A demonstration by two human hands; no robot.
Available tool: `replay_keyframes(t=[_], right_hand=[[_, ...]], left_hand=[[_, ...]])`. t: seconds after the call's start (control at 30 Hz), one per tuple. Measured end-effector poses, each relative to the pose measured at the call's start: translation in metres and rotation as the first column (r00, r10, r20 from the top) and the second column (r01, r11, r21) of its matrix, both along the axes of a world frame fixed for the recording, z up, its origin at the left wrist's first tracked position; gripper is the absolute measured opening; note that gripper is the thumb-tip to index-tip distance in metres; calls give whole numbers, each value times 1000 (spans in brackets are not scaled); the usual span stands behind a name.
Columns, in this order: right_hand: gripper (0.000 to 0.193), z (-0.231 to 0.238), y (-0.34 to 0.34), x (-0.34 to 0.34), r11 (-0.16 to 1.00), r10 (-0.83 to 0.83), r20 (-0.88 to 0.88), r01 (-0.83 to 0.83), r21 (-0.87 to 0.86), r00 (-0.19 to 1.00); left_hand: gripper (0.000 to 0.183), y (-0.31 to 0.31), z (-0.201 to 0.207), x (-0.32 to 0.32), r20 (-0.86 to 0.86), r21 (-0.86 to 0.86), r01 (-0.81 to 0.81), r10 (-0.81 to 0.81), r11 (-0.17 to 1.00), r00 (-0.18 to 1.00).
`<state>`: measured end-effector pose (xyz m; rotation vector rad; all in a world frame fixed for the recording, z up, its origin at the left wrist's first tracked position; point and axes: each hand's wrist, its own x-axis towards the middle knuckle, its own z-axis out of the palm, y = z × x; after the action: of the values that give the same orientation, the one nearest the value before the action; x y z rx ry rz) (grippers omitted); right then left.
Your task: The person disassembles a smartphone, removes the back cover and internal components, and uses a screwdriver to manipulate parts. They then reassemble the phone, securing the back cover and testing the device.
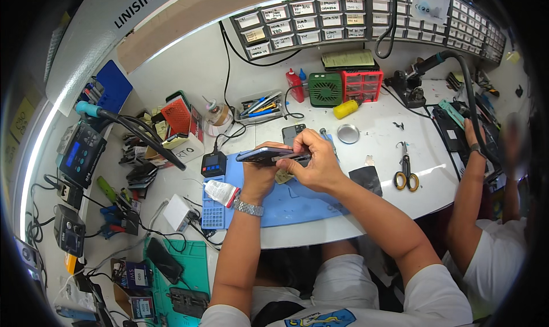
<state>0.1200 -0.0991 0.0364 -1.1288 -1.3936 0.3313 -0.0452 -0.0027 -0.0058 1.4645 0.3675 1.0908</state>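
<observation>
A dark smartphone [264, 153] is held up and tilted above the blue work mat [309, 204]. My left hand [258, 177] grips its left part from below, partly hidden behind it. At the right end, the closed fingers of my right hand [318, 162] hold the phone. A thin greyish strip [293, 157] shows along the phone's side by my right thumb; its kind is unclear. Another dark phone [292, 133] lies just behind my hands. A white tube with a red end [222, 192] rests beside my left wrist.
Scissors [406, 175], a black square sheet [366, 181] and a round metal tin [347, 133] lie to the right. A small black box with a screen [214, 164] stands left of the mat. A co-worker's hand [473, 133] works at the far right. Cables hang nearby.
</observation>
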Motion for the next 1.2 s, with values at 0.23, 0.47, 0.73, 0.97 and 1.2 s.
replay_keyframes(t=[0.23,0.47,0.73,0.97,1.2], right_hand=[[52,-14,7,-1,998,43,-121,-38,40,992],[50,-21,6,-5,998,57,-108,-53,37,993],[48,-23,17,-2,998,48,-256,-38,43,965],[48,-6,15,20,987,-11,-289,57,153,957],[50,-1,9,25,972,199,-401,-128,198,894]], left_hand=[[22,-3,6,6,-111,324,-73,114,943,987],[24,-4,5,4,-111,193,-88,111,977,988],[32,2,-1,3,-116,41,-179,182,983,976],[27,-2,16,3,-139,91,-301,311,949,940],[33,5,19,0,-142,433,-388,487,814,862]])
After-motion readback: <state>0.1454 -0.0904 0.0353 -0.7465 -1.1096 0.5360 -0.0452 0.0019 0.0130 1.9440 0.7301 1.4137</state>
